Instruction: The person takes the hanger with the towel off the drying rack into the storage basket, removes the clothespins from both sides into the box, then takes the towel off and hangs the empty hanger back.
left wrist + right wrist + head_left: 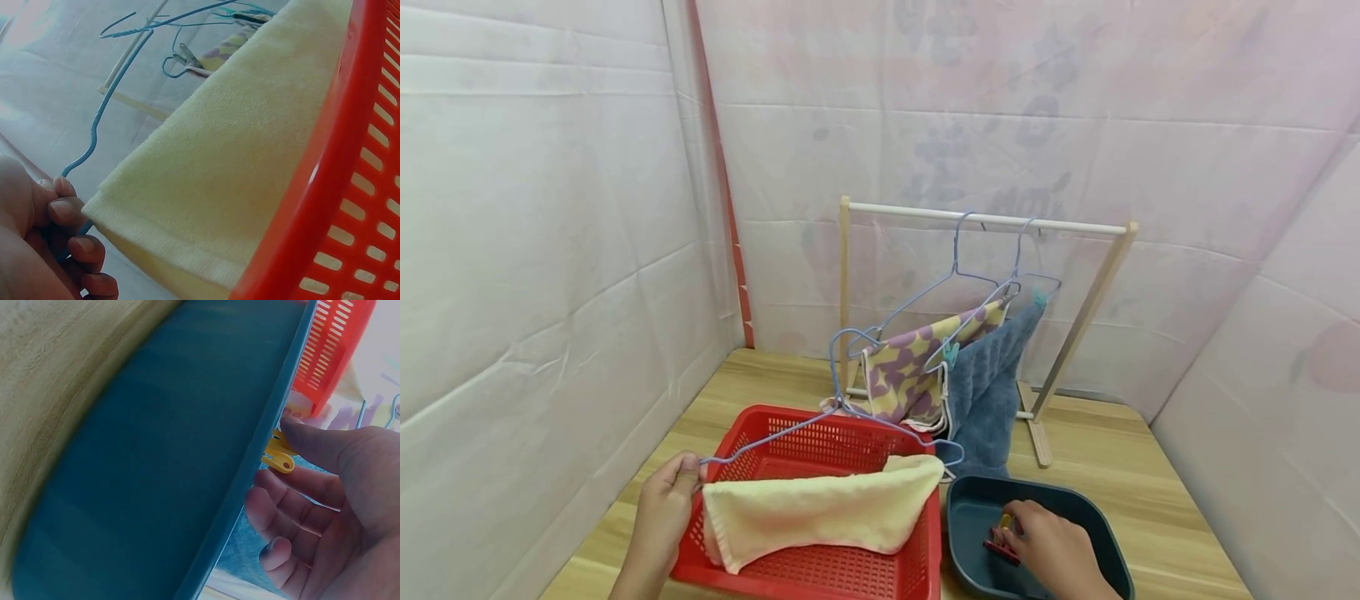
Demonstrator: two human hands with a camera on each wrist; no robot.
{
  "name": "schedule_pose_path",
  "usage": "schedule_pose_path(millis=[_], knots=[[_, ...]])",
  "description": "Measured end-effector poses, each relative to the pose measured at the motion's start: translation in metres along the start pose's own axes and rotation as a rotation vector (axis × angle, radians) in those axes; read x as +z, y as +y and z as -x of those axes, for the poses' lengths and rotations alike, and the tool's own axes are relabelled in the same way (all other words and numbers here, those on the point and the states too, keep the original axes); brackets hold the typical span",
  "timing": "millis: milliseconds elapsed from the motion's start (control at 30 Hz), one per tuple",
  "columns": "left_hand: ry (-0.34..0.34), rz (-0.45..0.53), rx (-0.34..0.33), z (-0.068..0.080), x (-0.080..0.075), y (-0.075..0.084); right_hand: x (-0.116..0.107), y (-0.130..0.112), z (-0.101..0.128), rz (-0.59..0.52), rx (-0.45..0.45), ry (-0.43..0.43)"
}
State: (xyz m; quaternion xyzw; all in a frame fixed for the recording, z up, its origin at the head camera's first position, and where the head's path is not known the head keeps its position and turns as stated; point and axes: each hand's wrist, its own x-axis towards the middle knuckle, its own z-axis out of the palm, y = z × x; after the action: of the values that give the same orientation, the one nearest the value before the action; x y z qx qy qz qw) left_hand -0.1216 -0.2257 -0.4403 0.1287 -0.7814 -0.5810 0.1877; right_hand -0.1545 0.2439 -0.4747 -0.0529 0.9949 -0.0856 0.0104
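Nearest, the right hand (1054, 552) reaches into the dark teal tub (1101, 521) at the tabletop's (1120, 467) front edge, its grip pinching a yellow clothespin (278, 453) with a red clothespin (1000, 551) lying just beside the fingers. To its left, the left hand (662, 508) has its grip curled round the end of a blue wire hanger (790, 429) that carries a folded cream towel (820, 512) over the red basket (917, 575). Farther back stands a wooden drying rack (992, 218) with two more hangers, one bearing a purple-and-yellow patterned cloth (910, 367), the other a blue towel (992, 383) clipped on.
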Motion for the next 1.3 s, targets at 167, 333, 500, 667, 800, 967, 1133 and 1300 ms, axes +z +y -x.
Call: schedule_pose_path(millis=[167, 333, 500, 667, 800, 967, 1133, 1300], knots=[[-0.009, -0.012, 0.001, -0.001, -0.001, -0.001, 0.003, -0.001, -0.001, -0.023, 0.009, -0.024], [-0.013, -0.003, -0.002, -0.001, -0.001, -0.001, 0.002, -0.003, -0.002, -0.043, 0.014, -0.044], [-0.009, -0.012, -0.005, -0.001, 0.001, 0.001, 0.001, -0.006, -0.005, -0.034, 0.005, -0.014], [-0.013, -0.017, -0.004, -0.003, 0.001, 0.001, -0.002, -0.014, -0.005, -0.071, -0.004, 0.011], [-0.025, -0.015, -0.009, -0.003, 0.0, 0.001, -0.008, -0.027, -0.002, -0.126, -0.018, 0.031], [-0.028, -0.016, -0.025, -0.002, 0.0, 0.0, -0.016, -0.046, 0.002, -0.147, -0.052, 0.095], [-0.024, -0.019, -0.03, -0.002, 0.0, 0.0, -0.023, -0.057, 0.001, -0.149, -0.089, 0.13], [-0.032, -0.015, -0.036, -0.002, -0.001, -0.001, -0.025, -0.065, -0.002, -0.142, -0.141, 0.185]])
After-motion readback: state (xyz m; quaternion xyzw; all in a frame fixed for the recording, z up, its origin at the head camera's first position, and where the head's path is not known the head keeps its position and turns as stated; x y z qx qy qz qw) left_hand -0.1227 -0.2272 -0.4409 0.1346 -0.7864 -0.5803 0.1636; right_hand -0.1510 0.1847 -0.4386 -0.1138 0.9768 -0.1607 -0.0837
